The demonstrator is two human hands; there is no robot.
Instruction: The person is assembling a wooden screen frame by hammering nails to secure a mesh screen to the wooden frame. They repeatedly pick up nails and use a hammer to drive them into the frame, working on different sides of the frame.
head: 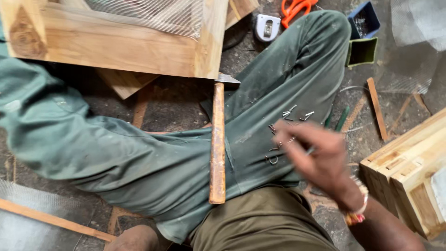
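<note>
Reaching over a scatter of small nails point(284, 122) lying on a green trouser leg point(260, 116), right hand point(316, 155) blurred with motion, fingers drawn together, apparently pinching one thin nail, though too smeared to be sure. Resting just left of that hand, a hammer point(217, 139) with a worn wooden handle, lying along the thigh, metal head pointing far, touched by no hand. Left hand point(134, 239) barely showing at the near edge, mostly cut off, grip impossible to tell.

Sitting at far left, a wooden frame point(116, 44) already joined at its corner and carrying wire mesh point(153, 14), suggesting assembly well along; fastening seemingly unfinished, with loose nails left on the leg. Standing at right, a second wooden frame point(409, 172), partly out of view.

Lying on the dusty floor at far centre and right: a tape measure point(267, 27), orange-handled scissors point(293, 8), a blue box point(364, 19), a green box point(361, 51), thin wood strips point(377, 109). Box contents hard to make out.
</note>
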